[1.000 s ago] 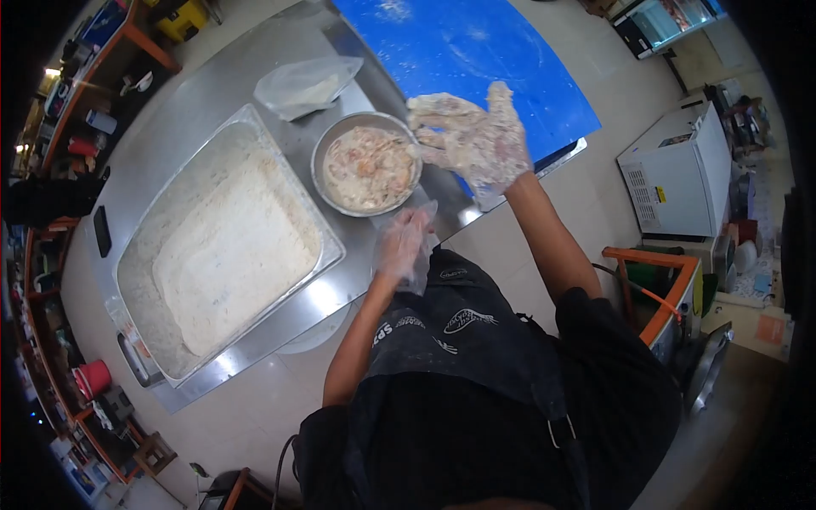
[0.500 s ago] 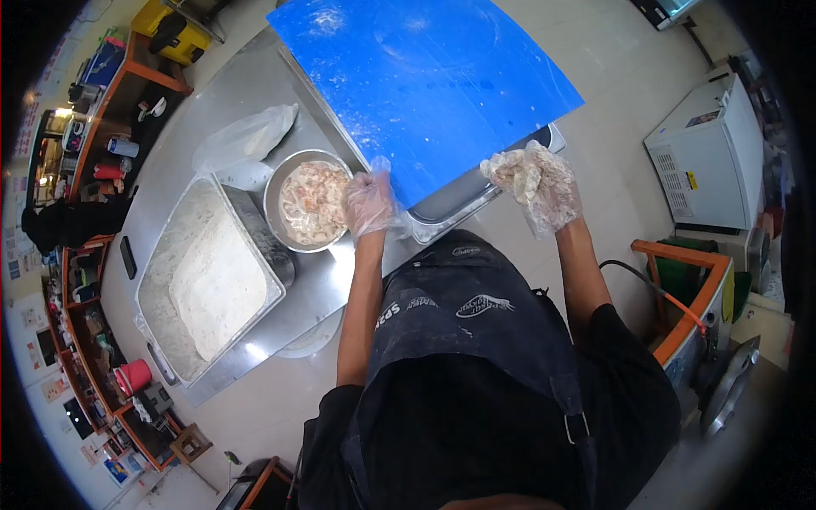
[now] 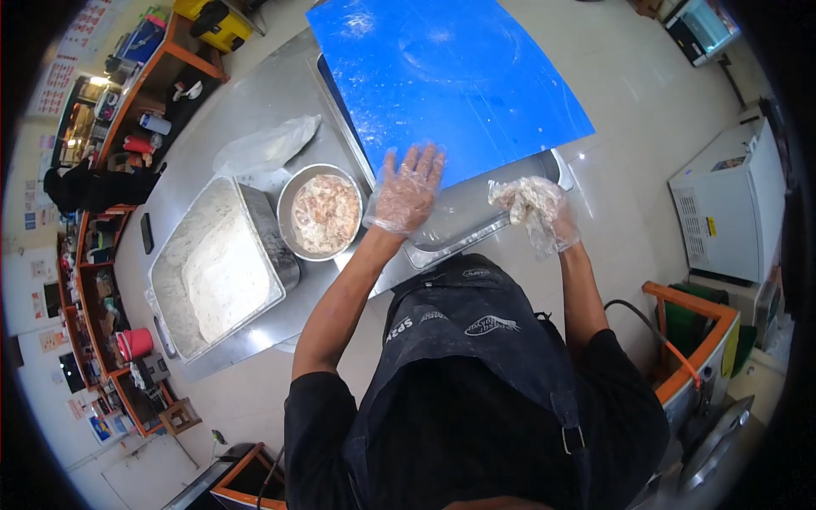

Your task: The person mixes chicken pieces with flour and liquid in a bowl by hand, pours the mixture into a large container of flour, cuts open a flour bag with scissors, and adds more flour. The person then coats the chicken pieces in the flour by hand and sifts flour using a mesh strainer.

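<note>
My left hand [image 3: 406, 191], in a clear plastic glove, lies at the near left edge of a blue board [image 3: 467, 93], its fingers stretched out and spread over the surface. The board is dusted with white powder and partly covers a deep steel tray [image 3: 463, 225]. My right hand [image 3: 544, 212] hovers over the tray's right end. Its glove is caked with a pale, lumpy, floury coating, and the fingers are curled; what they hold, if anything, blends with the coating. Left of my left hand stands a round steel bowl [image 3: 284, 208] of wet, pinkish, battered pieces [image 3: 325, 214].
A big rectangular metal pan [image 3: 270, 255] of white flour [image 3: 221, 280] stands left of the bowl. Behind them, a clear plastic bag [image 3: 270, 144] and a black phone-like object [image 3: 146, 234] lie on the steel table [image 3: 246, 93]. A white chest freezer [image 3: 722, 204] stands at right.
My left hand has moved from beside the bowl's rim to the right, onto the blue board, and its fingers have spread. My right hand has shifted slightly down towards the tray's end.
</note>
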